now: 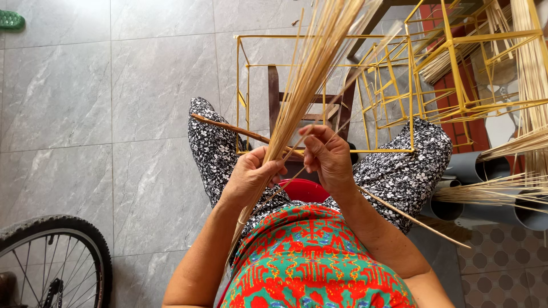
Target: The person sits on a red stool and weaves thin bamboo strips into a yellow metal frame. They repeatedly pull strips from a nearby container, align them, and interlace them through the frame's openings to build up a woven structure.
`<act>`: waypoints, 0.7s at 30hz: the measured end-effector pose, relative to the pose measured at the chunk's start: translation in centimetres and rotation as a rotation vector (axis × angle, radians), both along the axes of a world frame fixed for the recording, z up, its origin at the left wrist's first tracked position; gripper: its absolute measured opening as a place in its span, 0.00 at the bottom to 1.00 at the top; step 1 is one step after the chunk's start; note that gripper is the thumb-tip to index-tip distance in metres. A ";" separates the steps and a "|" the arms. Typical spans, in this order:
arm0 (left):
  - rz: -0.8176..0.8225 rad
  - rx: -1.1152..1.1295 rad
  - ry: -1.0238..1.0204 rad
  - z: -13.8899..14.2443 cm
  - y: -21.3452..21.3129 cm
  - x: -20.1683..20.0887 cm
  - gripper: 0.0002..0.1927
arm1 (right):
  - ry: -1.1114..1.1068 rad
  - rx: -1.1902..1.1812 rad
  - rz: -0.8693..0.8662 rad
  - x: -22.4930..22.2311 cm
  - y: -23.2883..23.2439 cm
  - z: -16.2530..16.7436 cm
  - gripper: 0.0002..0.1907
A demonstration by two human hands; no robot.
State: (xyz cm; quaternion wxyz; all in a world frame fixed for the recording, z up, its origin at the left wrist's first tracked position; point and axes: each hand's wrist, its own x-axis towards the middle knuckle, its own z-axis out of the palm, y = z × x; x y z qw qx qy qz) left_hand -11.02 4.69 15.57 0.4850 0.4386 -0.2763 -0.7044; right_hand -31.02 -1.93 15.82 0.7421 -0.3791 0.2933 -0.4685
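From the head camera, the person sits over a grey tiled floor point(85, 114) with both hands raised in front of the lap. The left hand point(251, 174) is closed round a bundle of thin pale bamboo splints point(308, 74), which fans upward and away from that hand and trails down below it past the wrist. The right hand point(330, 157), just beside the left, has its fingers curled in and pinches a single thin splint point(399, 214) whose tail runs down and outward past the right forearm. A darker brown stick point(228, 128) lies across the left knee, just above the left hand.

Beyond both hands stands a yellow box frame of thin rods point(325, 91), its outline joined up but its sides open and bare. Further off past the right hand lie several more yellow frames point(456, 63), also uncovered, and grey tubes holding more pale splints point(502, 188). Judging from this, the frames are built while the splints remain loose in hand. A bicycle wheel point(51, 256) sits well apart, on the left hand's side.
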 end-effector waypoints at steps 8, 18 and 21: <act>-0.004 -0.049 0.008 -0.6 0.3 -0.4 0.09 | 0.063 -0.069 -0.062 0.0 0.0 -0.1 0.06; 0.027 -0.001 -0.097 0.3 0.3 -0.6 0.06 | 0.075 -0.117 -0.055 -0.2 0.4 -0.3 0.07; 0.044 -0.020 -0.170 0.5 0.1 -0.8 0.08 | 0.041 -0.154 -0.040 -0.3 0.5 -0.4 0.06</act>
